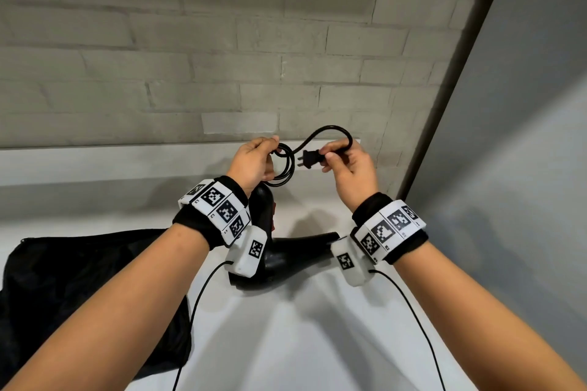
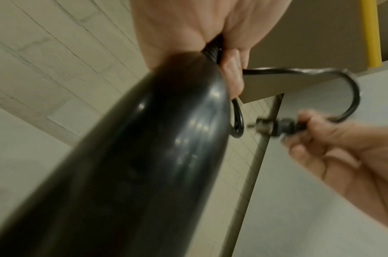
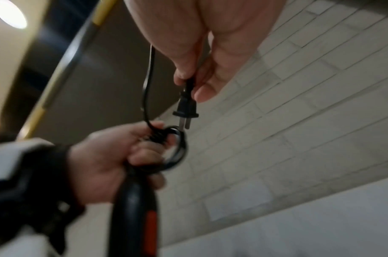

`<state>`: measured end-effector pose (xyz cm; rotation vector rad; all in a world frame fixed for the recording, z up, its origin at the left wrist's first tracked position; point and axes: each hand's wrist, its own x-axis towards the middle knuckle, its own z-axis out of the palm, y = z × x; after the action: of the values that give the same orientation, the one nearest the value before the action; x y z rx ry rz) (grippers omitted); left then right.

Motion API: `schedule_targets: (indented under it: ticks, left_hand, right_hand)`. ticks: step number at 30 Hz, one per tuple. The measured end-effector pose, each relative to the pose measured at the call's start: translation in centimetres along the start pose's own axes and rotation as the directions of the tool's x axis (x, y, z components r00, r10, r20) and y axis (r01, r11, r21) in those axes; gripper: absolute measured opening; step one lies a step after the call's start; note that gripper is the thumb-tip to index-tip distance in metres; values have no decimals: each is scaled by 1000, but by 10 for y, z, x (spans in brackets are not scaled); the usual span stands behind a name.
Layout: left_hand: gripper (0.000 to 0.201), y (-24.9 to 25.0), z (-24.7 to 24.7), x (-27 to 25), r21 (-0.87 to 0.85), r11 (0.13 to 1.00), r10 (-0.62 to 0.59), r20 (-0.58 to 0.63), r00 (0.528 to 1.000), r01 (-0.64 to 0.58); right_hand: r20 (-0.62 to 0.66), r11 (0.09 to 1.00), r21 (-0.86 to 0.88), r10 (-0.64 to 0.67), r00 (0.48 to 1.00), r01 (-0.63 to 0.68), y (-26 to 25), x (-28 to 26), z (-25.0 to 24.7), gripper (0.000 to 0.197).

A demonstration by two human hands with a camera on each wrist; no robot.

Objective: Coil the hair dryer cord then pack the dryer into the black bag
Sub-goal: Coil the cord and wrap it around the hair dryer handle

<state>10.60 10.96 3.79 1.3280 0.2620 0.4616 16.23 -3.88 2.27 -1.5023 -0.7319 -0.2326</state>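
The black hair dryer (image 1: 279, 251) hangs from my left hand (image 1: 257, 160), handle up, its barrel pointing right under my wrists. That hand grips the top of the handle together with the coiled loops of black cord (image 1: 284, 168). In the left wrist view the dryer handle (image 2: 144, 156) fills the frame, blurred. My right hand (image 1: 344, 159) pinches the cord just behind the two-pin plug (image 1: 309, 159), whose pins point left at the coil. The right wrist view shows the plug (image 3: 186, 111) just above the cord loops (image 3: 175, 147). The black bag (image 1: 79, 289) lies flat at lower left.
A white table (image 1: 301, 327) spreads below my arms. A grey brick wall (image 1: 190, 57) stands behind it, with a low white ledge (image 1: 111, 165) along its foot. A plain grey panel (image 1: 524, 136) closes off the right side.
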Motion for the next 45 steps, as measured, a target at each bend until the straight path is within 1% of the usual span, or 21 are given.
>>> schedule_targets:
  ticks: [2, 3, 6, 8, 11, 14, 16, 18, 20, 21, 22, 24, 27, 29, 31, 33, 35, 37, 40, 42, 45]
  left_hand:
    - [28, 0, 3, -1, 3, 1000, 4, -3, 1000, -4]
    - [27, -1, 5, -1, 2, 1000, 4, -3, 1000, -4]
    - [28, -1, 8, -3, -13, 1000, -6, 18, 1000, 6]
    - [29, -1, 8, -5, -6, 1000, -6, 32, 999, 7]
    - [29, -1, 6, -6, 10, 1000, -3, 45, 999, 2]
    - [27, 0, 6, -7, 18, 1000, -1, 63, 998, 0]
    - [24, 2, 7, -10, 32, 999, -16, 81, 997, 14]
    - [24, 3, 9, -12, 44, 999, -31, 108, 994, 26]
    - [25, 3, 10, -14, 56, 998, -44, 132, 990, 37]
    - [26, 3, 10, -14, 55, 998, -50, 140, 989, 43]
    - [26, 3, 10, -15, 52, 998, -54, 147, 988, 47]
    - [26, 3, 9, -15, 59, 997, -59, 159, 986, 51]
    - [25, 4, 11, -16, 84, 995, -60, 150, 987, 48]
    - [24, 5, 11, -14, 58, 997, -57, 133, 989, 50]
    - [21, 5, 9, -12, 24, 998, -62, 99, 993, 60]
    - [19, 5, 7, -9, 11, 998, -69, 76, 995, 69]
    - [17, 4, 7, -8, 26, 997, -69, 74, 995, 68]
    - [20, 4, 9, -9, 49, 997, -71, 79, 994, 67]
    - [26, 4, 12, -8, 56, 996, -72, 89, 993, 68]
    - [29, 3, 13, -8, 65, 995, -80, 91, 993, 75]
    - [29, 3, 11, -8, 102, 991, -94, 79, 992, 86]
  right_hand:
    - [29, 995, 92, -50, 998, 47, -11, -4, 11, 26]
    - [49, 995, 80, -62, 997, 58, -12, -5, 15, 26]
    - [82, 995, -28, -91, 992, 94, -7, -6, 24, 31]
    - [95, 994, -72, -73, 993, 80, -1, -5, 26, 32]
    - [90, 988, -139, -57, 994, 69, 4, -7, 29, 25]
    - [186, 944, -287, -111, 976, 161, 6, -9, 32, 12]
    - [244, 879, -409, -156, 957, 247, 7, -13, 36, 16]
    - [189, 875, -454, -89, 978, 167, 5, -11, 38, 28]
    - [96, 917, -395, -24, 995, 60, 3, -5, 40, 33]
    - [77, 934, -354, -20, 997, 46, 3, -3, 41, 34]
    - [80, 948, -316, -21, 997, 45, 5, 0, 42, 34]
    - [144, 977, -214, 30, 989, 1, 9, 1, 44, 35]
    - [233, 986, -93, 155, 960, -137, 14, 0, 47, 46]
    - [262, 983, -58, 183, 948, -174, 15, 1, 47, 49]
    - [334, 979, -154, 177, 926, -132, 17, 1, 42, 37]
    - [438, 946, -321, 189, 879, -43, 21, 0, 31, 21]
    - [526, 901, -434, 238, 816, 17, 26, 1, 18, 28]
    - [570, 855, -516, 294, 767, 56, 31, 5, 7, 36]
    - [565, 770, -630, 362, 742, 104, 37, 11, -5, 34]
    - [522, 720, -688, 412, 747, 84, 40, 13, -10, 29]
    - [471, 636, -770, 526, 708, 39, 51, 10, -17, 28]
